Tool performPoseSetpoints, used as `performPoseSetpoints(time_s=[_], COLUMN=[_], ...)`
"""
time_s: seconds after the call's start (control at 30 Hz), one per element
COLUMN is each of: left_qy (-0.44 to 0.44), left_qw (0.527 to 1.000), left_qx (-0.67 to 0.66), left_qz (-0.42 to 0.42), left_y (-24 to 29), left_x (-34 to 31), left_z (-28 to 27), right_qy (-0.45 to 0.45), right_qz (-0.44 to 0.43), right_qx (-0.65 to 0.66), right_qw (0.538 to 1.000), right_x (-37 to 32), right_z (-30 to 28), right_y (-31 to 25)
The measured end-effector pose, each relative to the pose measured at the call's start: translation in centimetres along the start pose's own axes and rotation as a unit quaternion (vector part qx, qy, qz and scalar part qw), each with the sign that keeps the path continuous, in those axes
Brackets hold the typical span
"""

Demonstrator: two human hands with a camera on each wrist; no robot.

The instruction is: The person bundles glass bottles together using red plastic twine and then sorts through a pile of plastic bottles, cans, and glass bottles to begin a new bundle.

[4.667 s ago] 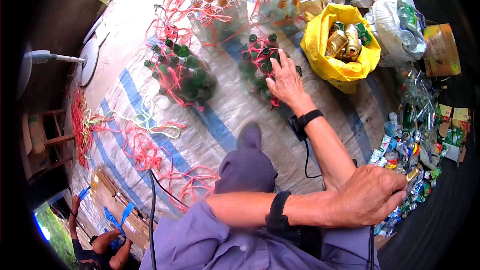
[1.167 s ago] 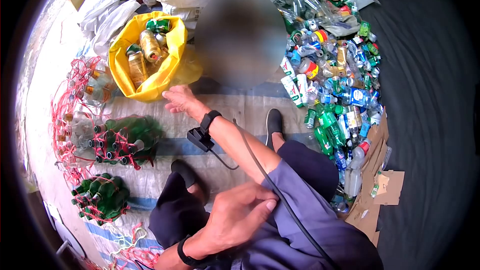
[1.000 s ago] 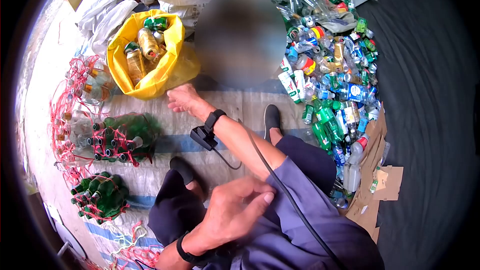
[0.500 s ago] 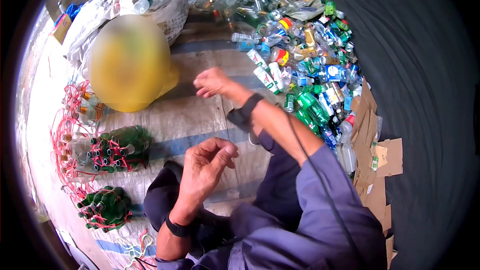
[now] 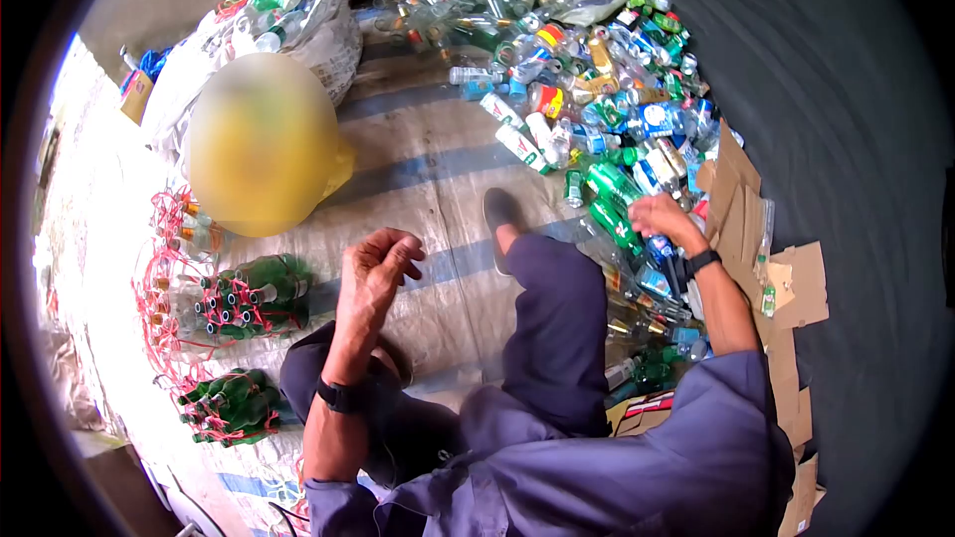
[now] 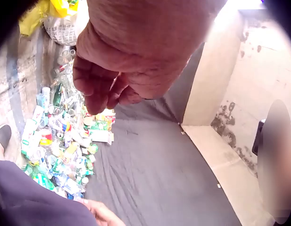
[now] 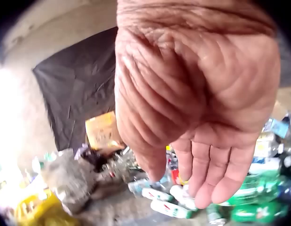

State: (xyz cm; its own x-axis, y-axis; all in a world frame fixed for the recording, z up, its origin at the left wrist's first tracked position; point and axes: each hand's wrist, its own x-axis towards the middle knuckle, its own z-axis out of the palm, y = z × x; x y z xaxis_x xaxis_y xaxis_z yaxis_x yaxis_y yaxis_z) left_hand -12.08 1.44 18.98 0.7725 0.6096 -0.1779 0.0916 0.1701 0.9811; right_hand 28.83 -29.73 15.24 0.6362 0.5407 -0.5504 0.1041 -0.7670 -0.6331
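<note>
My left hand (image 5: 373,273) is raised over the striped sheet (image 5: 438,139), its fingers loosely curled and holding nothing. In the left wrist view those fingers (image 6: 96,87) hang bent below the palm. On the other side, my right hand (image 5: 668,219) hovers at the edge of a heap of drink bottles and cans (image 5: 597,89). It overlaps a green plastic bottle (image 5: 614,224) in the head view. The right wrist view shows its fingers (image 7: 218,162) extended and relaxed, gripping nothing, with green bottles (image 7: 258,212) behind them.
Red string ties groups of green glass bottles (image 5: 229,403) and clear ones (image 5: 179,303) at left. A blurred yellow bag (image 5: 264,159) stands behind them beside a white sack (image 5: 333,45). Flattened cardboard (image 5: 736,209) and black cloth (image 5: 846,189) border the heap at right.
The right hand has swung from near the yellow bag across to the bottle heap at right. Earlier, one hand touched the tied green bottles. The left hand has risen from the lap.
</note>
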Motion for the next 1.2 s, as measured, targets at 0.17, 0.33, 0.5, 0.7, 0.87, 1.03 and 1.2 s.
performPoseSetpoints(time_s=[0.17, 0.33, 0.5, 0.7, 0.87, 1.03, 1.2], left_qy=[0.023, 0.037, 0.056, 0.14, 0.133, 0.102, 0.115], left_qw=[1.0, 0.993, 0.96, 0.971, 0.97, 0.97, 0.979], left_qx=[0.014, 0.114, 0.274, 0.194, 0.202, 0.217, 0.168], left_qz=[-0.016, -0.006, 0.004, 0.015, 0.019, 0.041, 0.032], left_y=[-1.2, 0.9, 3.5, 1.1, 0.2, 0.2, 0.3], left_x=[0.9, -1.2, -5.6, -7.8, -7.9, -7.9, -7.2], left_z=[0.0, 1.4, 0.9, -2.4, -2.4, -2.0, -2.0], right_qy=[-0.114, -0.199, -0.269, -0.221, -0.155, -0.102, -0.085], right_qz=[-0.063, 0.166, 0.075, 0.101, 0.155, 0.213, 0.235], right_qx=[-0.018, 0.171, 0.156, 0.181, 0.203, 0.189, 0.344], right_qw=[0.991, 0.951, 0.947, 0.953, 0.954, 0.953, 0.905], right_x=[-4.0, -15.6, -19.2, -17.3, -16.1, -15.6, -16.9], right_z=[8.3, 23.4, 32.2, 32.1, 28.9, 29.1, 31.4], right_y=[23.6, 26.5, 28.7, 31.1, 32.9, 36.0, 37.7])
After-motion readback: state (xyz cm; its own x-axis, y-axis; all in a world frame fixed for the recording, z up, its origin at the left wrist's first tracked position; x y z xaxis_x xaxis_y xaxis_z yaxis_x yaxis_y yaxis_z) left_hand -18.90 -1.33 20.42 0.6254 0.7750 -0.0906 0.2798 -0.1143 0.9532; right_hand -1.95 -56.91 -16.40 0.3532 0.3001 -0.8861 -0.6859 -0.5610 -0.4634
